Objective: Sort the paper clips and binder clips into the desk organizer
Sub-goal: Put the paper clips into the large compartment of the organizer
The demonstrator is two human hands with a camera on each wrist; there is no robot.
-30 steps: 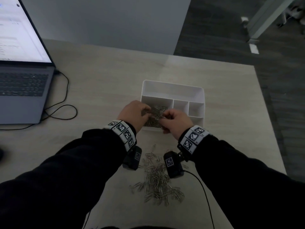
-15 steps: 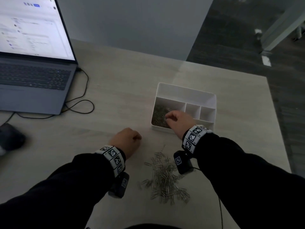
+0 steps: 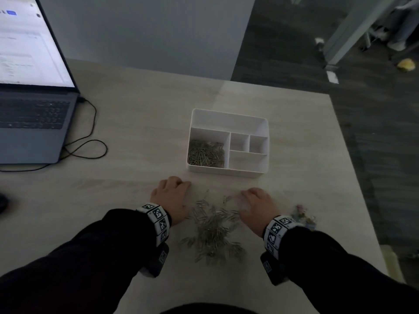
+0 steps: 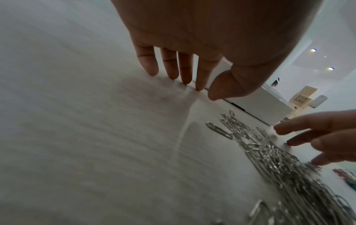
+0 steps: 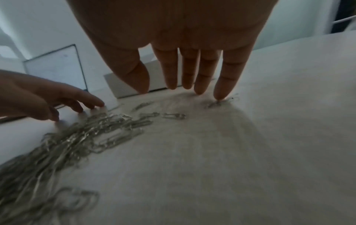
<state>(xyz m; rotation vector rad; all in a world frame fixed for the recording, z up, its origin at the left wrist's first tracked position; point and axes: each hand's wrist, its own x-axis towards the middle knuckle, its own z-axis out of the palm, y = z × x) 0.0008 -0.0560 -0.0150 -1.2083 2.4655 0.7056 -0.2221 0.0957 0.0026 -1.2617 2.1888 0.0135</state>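
Both hands empty, fingers straight, tips down on the desk (image 3: 127, 132). Left hand (image 3: 171, 197) at 9 o'clock of the loose paper clips (image 3: 213, 230), right hand (image 3: 257, 207) at 3 o'clock. Desk organizer (image 3: 229, 118) at 12 o'clock of the pile; clips fill its left compartment. Small coloured clip cluster (image 3: 302, 215) at 3 o'clock of right hand, blurred.
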